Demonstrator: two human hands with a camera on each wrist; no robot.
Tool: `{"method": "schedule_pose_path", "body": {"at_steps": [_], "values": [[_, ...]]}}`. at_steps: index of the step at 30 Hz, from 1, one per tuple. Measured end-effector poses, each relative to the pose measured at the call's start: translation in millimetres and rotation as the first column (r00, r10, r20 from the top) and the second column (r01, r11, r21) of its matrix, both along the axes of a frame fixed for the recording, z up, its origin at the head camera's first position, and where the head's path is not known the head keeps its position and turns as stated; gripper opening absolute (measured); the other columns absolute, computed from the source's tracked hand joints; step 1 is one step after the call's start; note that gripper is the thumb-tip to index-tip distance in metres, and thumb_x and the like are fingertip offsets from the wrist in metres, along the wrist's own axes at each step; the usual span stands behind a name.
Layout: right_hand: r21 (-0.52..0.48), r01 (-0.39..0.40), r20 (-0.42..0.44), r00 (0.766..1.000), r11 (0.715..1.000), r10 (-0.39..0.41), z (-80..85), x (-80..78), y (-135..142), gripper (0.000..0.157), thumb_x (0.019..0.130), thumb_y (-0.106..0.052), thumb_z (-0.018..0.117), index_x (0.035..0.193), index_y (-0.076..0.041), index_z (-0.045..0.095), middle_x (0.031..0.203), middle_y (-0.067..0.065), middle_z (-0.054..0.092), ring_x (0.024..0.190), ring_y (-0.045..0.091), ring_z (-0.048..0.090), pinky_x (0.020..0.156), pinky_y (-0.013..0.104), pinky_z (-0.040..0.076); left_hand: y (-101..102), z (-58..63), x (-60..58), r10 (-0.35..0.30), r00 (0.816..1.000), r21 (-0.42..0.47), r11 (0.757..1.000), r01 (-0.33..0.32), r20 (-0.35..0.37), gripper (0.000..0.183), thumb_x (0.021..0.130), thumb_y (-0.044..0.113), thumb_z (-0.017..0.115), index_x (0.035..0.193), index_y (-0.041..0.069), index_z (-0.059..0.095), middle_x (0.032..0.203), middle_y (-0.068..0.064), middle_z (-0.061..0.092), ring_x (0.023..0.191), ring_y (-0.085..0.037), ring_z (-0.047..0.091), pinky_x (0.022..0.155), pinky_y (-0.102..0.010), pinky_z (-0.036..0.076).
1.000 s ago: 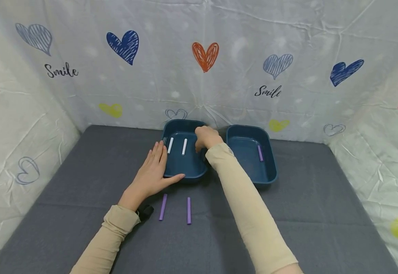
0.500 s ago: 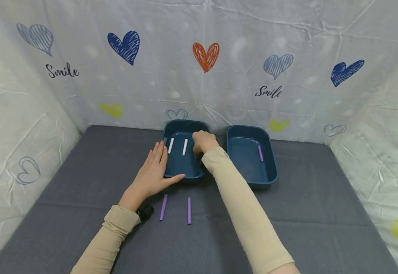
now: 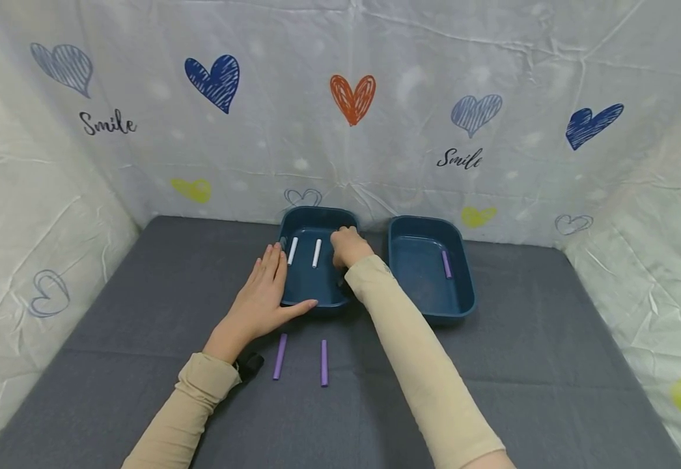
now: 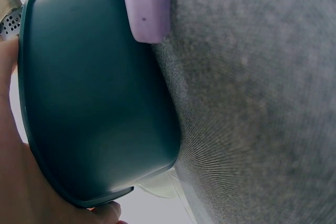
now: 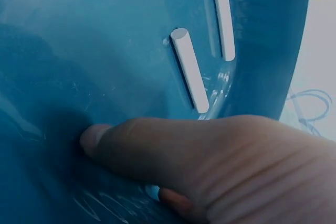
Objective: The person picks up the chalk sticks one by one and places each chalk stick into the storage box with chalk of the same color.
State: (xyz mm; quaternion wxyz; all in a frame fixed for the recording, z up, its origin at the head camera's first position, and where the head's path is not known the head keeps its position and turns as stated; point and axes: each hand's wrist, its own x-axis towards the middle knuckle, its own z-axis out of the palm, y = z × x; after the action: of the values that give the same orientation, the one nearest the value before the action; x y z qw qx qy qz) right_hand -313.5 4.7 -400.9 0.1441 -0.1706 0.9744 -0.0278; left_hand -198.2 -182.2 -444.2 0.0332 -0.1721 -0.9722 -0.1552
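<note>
My left hand [image 3: 261, 293] rests along the left rim of the left blue tray [image 3: 317, 290], fingers straight, thumb on the front rim. Inside that tray, two white chalk sticks [image 3: 317, 253] lie side by side. My right hand [image 3: 350, 247] reaches into the tray's right side with its fingers bent down. In the right wrist view, a small white end of a chalk stick [image 5: 152, 191] shows beneath the thumb [image 5: 142, 142], pinched against a finger; most of it is hidden. Two purple chalk sticks [image 3: 324, 363] lie on the cloth in front.
To the right stands a second blue tray [image 3: 428, 296] with one purple chalk stick [image 3: 446, 264] in it. Grey cloth [image 3: 551, 365] covers the table. A white curtain [image 3: 282, 143] printed with hearts closes off the back and sides.
My right hand has shifted slightly left and down inside the left tray. The left hand and the visible chalk sticks have stayed in place.
</note>
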Motion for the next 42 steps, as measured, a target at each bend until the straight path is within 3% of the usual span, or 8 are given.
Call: {"method": "schedule_pose_path", "body": {"at_steps": [12, 21, 42], "values": [[-0.029, 0.008, 0.015, 1.000, 1.000, -0.008, 0.2, -0.1, 3.9, 0.041, 0.094, -0.005, 0.062, 0.134, -0.005, 0.060, 0.135, 0.013, 0.051, 0.108, 0.024, 0.050, 0.092, 0.039, 0.050, 0.2, 1.0, 0.3, 0.002, 1.000, -0.003, 1.000, -0.002, 0.005, 0.120, 0.084, 0.081, 0.048, 0.155, -0.008, 0.008, 0.164, -0.022, -0.004, 0.151, -0.033, -0.008, 0.121, -0.052, 0.006], [-0.028, 0.016, 0.027, 1.000, 0.999, -0.015, -0.7, -1.2, 3.7, 0.042, 0.095, -0.006, 0.062, 0.137, -0.005, 0.058, 0.141, 0.014, 0.047, 0.119, 0.027, 0.052, 0.108, 0.051, 0.041, 0.5, 1.2, 0.0, 0.002, 1.000, 0.003, 1.000, -0.002, 0.000, 0.120, 0.085, 0.080, 0.048, 0.155, -0.009, 0.010, 0.164, -0.023, -0.003, 0.151, -0.033, -0.007, 0.121, -0.051, 0.006], [-0.030, 0.028, 0.043, 0.999, 0.999, -0.027, 0.0, 0.3, 3.8, 0.041, 0.093, -0.008, 0.067, 0.133, -0.006, 0.060, 0.140, 0.014, 0.045, 0.116, 0.027, 0.051, 0.104, 0.051, 0.043, 0.1, 1.6, 0.2, 0.000, 1.000, 0.000, 1.000, 0.000, 0.012, 0.119, 0.085, 0.079, 0.050, 0.156, -0.007, 0.007, 0.164, -0.021, -0.005, 0.151, -0.032, -0.009, 0.121, -0.050, 0.005]]}}
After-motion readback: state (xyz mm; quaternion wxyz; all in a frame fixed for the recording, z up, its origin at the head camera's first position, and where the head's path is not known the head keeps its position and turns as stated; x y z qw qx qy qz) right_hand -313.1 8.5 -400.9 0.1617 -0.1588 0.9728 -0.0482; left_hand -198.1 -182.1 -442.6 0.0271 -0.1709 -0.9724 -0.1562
